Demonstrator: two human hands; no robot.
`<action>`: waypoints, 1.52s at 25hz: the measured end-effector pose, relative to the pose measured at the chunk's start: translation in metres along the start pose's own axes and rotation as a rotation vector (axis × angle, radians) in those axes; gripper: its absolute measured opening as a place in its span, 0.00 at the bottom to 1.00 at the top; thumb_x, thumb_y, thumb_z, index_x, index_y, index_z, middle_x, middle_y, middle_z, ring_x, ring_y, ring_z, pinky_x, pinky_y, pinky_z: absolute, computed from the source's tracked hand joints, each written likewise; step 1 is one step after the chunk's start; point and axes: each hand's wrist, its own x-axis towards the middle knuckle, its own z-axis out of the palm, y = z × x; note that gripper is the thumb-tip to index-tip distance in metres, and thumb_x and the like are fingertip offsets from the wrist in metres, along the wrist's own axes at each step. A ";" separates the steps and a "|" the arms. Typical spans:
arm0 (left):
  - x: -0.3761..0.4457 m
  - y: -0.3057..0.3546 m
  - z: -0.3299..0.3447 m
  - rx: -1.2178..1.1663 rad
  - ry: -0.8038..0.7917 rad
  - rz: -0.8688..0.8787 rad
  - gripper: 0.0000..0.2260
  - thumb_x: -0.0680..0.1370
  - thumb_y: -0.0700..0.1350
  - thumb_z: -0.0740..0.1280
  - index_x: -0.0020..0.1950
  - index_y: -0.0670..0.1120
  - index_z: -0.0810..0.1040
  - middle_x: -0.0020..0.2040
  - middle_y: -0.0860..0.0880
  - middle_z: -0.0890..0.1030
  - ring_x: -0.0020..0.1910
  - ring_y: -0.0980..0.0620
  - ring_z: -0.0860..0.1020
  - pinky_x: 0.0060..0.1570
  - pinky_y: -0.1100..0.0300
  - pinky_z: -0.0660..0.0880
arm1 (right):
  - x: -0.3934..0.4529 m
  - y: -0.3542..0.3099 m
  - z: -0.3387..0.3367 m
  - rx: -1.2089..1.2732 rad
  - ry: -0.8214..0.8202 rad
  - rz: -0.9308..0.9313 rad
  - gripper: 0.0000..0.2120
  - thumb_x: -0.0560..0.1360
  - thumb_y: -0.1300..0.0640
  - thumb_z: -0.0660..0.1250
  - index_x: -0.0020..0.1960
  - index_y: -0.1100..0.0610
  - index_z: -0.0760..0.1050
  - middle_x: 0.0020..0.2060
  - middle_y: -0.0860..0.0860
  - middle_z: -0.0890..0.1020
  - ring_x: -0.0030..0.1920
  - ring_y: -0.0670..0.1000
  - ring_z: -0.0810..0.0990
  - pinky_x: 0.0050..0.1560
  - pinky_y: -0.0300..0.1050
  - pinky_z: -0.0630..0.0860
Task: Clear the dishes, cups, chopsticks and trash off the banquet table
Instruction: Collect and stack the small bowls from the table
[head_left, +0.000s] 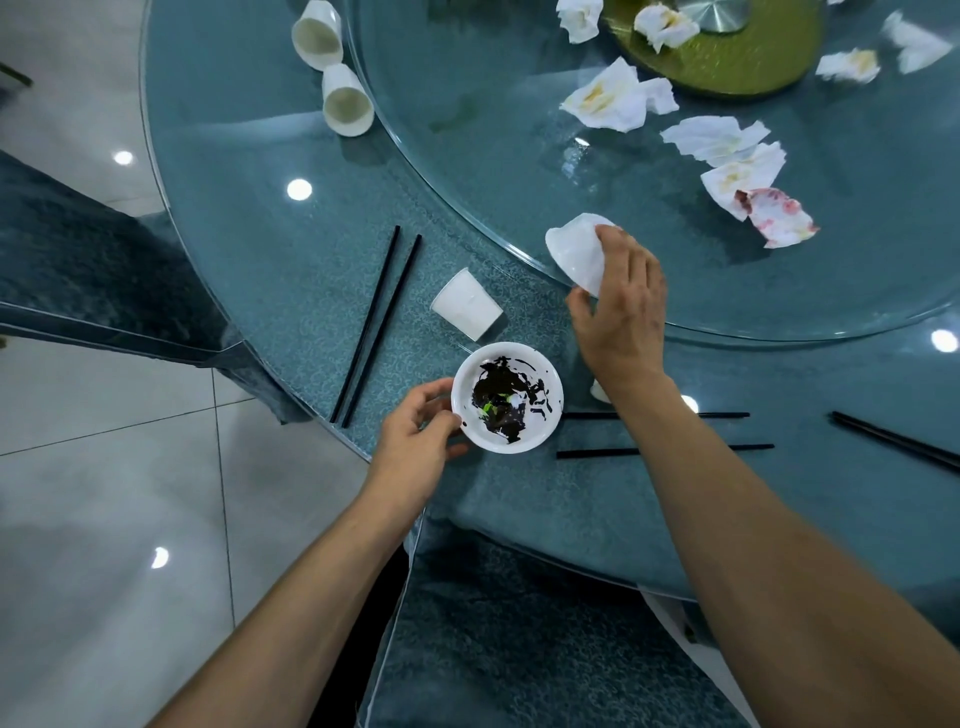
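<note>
My left hand grips the left rim of a small white bowl smeared with dark sauce, near the table's front edge. My right hand holds a white bowl tilted on its side at the rim of the glass turntable. A white paper cup lies tipped over between the two bowls. Black chopsticks lie to the left, another pair runs under my right forearm, and a third pair lies at the far right.
Two white cups lie tipped at the upper left of the blue table. Several crumpled, stained napkins are scattered on the turntable around a green-gold centre disc. Blue-covered chairs stand at left and below.
</note>
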 end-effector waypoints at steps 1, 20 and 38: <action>-0.001 0.000 0.000 0.002 0.000 0.000 0.16 0.80 0.31 0.62 0.59 0.50 0.79 0.54 0.46 0.84 0.47 0.52 0.84 0.48 0.56 0.81 | 0.000 -0.001 -0.003 0.044 0.034 0.017 0.28 0.77 0.60 0.64 0.76 0.61 0.65 0.71 0.58 0.72 0.70 0.59 0.70 0.73 0.53 0.65; -0.001 -0.004 -0.001 0.019 0.019 -0.034 0.15 0.80 0.34 0.63 0.61 0.50 0.79 0.56 0.43 0.83 0.55 0.46 0.83 0.50 0.55 0.82 | -0.057 -0.028 -0.025 0.508 -0.309 0.496 0.08 0.77 0.51 0.69 0.39 0.46 0.78 0.32 0.40 0.81 0.36 0.39 0.78 0.35 0.33 0.71; -0.015 -0.001 0.001 0.010 0.032 -0.013 0.16 0.80 0.34 0.64 0.64 0.50 0.76 0.52 0.45 0.83 0.49 0.51 0.83 0.47 0.57 0.82 | -0.096 -0.040 -0.019 0.682 -0.372 0.554 0.14 0.84 0.56 0.60 0.67 0.53 0.78 0.57 0.46 0.83 0.57 0.45 0.80 0.64 0.46 0.76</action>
